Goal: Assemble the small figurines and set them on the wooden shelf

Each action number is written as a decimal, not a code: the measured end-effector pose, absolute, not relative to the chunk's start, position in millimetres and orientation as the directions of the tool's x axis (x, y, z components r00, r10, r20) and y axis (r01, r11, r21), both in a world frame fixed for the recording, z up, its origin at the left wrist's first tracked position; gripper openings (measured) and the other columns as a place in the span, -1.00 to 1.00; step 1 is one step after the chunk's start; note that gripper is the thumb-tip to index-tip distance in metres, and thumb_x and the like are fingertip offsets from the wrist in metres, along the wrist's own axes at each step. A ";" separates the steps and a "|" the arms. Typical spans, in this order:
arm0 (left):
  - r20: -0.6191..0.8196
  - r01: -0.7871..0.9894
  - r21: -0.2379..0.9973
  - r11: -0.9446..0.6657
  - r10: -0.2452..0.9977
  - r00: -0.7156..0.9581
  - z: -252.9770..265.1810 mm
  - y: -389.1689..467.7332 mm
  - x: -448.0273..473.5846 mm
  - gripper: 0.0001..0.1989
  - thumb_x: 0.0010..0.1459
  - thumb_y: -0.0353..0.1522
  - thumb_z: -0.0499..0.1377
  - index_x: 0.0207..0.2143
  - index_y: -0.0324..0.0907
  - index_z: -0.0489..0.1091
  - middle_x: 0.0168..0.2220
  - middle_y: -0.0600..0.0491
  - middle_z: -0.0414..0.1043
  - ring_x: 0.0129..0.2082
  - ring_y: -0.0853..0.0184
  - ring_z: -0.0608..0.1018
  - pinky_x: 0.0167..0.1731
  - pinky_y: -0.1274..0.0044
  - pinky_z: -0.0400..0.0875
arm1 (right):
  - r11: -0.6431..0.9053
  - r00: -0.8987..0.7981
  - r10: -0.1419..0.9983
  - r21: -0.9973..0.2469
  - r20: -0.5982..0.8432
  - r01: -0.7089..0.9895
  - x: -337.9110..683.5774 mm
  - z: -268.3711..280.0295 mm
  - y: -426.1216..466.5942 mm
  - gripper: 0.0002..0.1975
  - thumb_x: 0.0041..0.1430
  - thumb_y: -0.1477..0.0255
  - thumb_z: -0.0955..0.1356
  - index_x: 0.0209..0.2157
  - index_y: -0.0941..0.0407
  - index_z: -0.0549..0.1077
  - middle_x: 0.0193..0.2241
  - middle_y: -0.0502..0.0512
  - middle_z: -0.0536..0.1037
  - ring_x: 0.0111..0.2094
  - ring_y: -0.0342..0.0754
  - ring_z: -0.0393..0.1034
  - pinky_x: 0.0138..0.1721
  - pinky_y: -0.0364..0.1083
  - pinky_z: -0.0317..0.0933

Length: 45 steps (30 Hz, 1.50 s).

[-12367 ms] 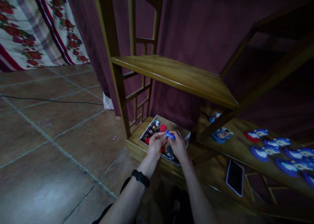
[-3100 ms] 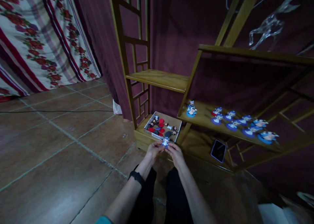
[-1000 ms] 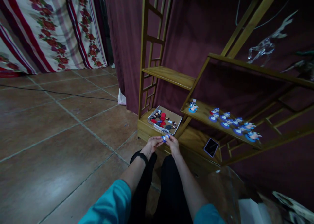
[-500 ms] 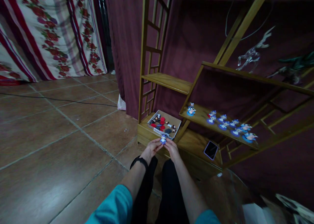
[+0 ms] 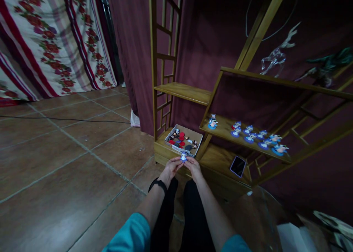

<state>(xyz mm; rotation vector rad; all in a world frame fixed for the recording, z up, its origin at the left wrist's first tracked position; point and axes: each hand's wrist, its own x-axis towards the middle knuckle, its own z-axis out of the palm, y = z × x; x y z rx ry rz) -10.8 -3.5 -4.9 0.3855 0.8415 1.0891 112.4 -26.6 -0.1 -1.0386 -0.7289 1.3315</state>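
A small purple-and-white figurine stands upright between my two hands, just in front of the cardboard box. My left hand grips its base from the left, fingers pinched. From the right, my right hand pinches the same base. Behind the figurine, the shallow box rests on the low shelf and holds several small figures and red and dark round pieces. Several similar figurines on round bases line the shelf to the right, and a blue-based pair stands at that shelf's left end.
A tablet or phone with a dark screen lies on the lower shelf. Higher up stand a clear deer figure and a dark green statue. The wooden rack's upright rises at the left. A black cable crosses the tiled floor.
The view has shifted slightly, so the rack appears a little further left. Both hands keep hold of the figurine in nearly the same place.
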 end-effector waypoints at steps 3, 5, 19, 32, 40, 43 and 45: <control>-0.395 -0.614 0.660 0.434 0.895 0.207 -3.8 -4.5 -10.3 -0.79 -0.17 -0.67 0.22 -0.41 -0.34 0.41 -0.47 -0.05 0.49 -0.47 0.39 0.54 -0.35 0.59 0.47 | -0.075 0.126 0.982 -0.909 -0.138 -0.410 113.4 1.1 -27.2 -0.66 -0.34 0.38 0.47 -0.39 0.13 0.46 -0.35 0.08 0.54 -0.27 -0.01 0.42 -0.16 0.00 0.26; -0.393 -0.609 0.663 0.436 0.894 0.214 -3.0 -4.9 -10.4 -0.77 -0.18 -0.66 0.23 -0.39 -0.33 0.41 -0.46 -0.04 0.49 -0.47 0.39 0.54 -0.36 0.60 0.47 | -0.082 0.118 0.983 -0.913 -0.140 -0.399 114.3 2.0 -27.4 -0.66 -0.33 0.37 0.47 -0.39 0.13 0.46 -0.35 0.09 0.54 -0.26 0.00 0.42 -0.17 0.01 0.26; -0.391 -0.601 0.688 0.407 0.905 0.165 -5.0 -5.6 -8.1 -0.72 -0.25 -0.62 0.29 -0.41 -0.29 0.37 -0.49 0.02 0.48 -0.49 0.40 0.54 -0.38 0.60 0.45 | -0.084 0.133 0.981 -0.929 -0.140 -0.359 114.3 -4.3 -24.5 -0.65 -0.35 0.35 0.47 -0.40 0.13 0.46 -0.40 0.05 0.54 -0.33 -0.05 0.42 -0.22 -0.05 0.25; -0.315 -0.587 0.727 0.356 0.933 0.176 -0.1 -10.5 -7.0 -0.76 -0.18 -0.65 0.23 -0.41 -0.27 0.36 -0.50 0.02 0.46 -0.48 0.40 0.53 -0.36 0.55 0.45 | -0.068 0.159 0.976 -0.909 -0.145 -0.411 115.0 -3.3 -24.7 -0.70 -0.33 0.44 0.43 -0.41 0.11 0.44 -0.41 0.01 0.52 -0.32 -0.05 0.41 -0.23 -0.06 0.26; -0.334 -0.604 0.708 0.364 0.928 0.168 3.9 -11.5 -7.1 -0.83 -0.14 -0.60 0.23 -0.43 -0.28 0.37 -0.48 0.00 0.46 -0.47 0.39 0.52 -0.34 0.53 0.46 | -0.069 0.157 0.976 -0.903 -0.149 -0.425 114.1 -3.5 -24.9 -0.70 -0.30 0.45 0.43 -0.38 0.12 0.44 -0.39 0.05 0.51 -0.31 -0.04 0.41 -0.23 -0.04 0.27; -0.340 -0.601 0.712 0.363 0.927 0.157 3.0 -10.9 -6.8 -0.85 -0.12 -0.60 0.21 -0.43 -0.28 0.37 -0.49 0.00 0.45 -0.48 0.40 0.52 -0.37 0.55 0.46 | -0.070 0.140 0.980 -0.900 -0.144 -0.430 114.4 -4.8 -24.7 -0.69 -0.31 0.42 0.44 -0.39 0.12 0.43 -0.41 0.05 0.51 -0.33 -0.04 0.41 -0.23 -0.03 0.27; -0.341 -0.603 0.710 0.363 0.927 0.157 1.9 -10.3 -6.5 -0.86 -0.11 -0.60 0.20 -0.43 -0.29 0.37 -0.49 -0.01 0.45 -0.49 0.41 0.52 -0.39 0.56 0.46 | -0.063 0.129 0.983 -0.897 -0.132 -0.437 114.6 -5.4 -24.6 -0.69 -0.32 0.41 0.45 -0.40 0.12 0.43 -0.42 0.04 0.52 -0.33 -0.05 0.41 -0.23 -0.04 0.27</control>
